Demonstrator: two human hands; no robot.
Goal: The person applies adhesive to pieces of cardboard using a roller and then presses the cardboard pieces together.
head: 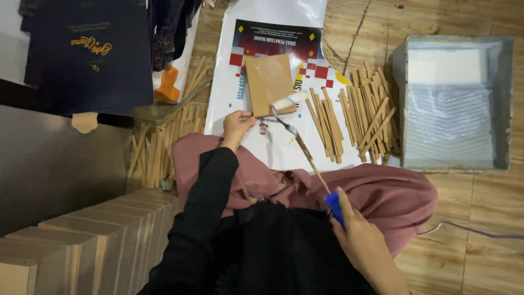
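A brown cardboard panel (267,82) lies on a white printed plastic sheet (284,147) on the wooden floor. My left hand (236,127) presses the panel's near corner with its fingertips. My right hand (360,240) grips the blue handle of a small paint roller (333,206). Its thin metal shaft runs up to the white roller head (289,101), which rests on the panel's near right edge.
A grey paint tray (453,104) holding white liquid sits at the right. Several cardboard strips (360,117) lie beside it, with more strips (161,147) at the left. A row of brown boards (82,240) stands at lower left. A dark blue folder (87,54) lies at upper left.
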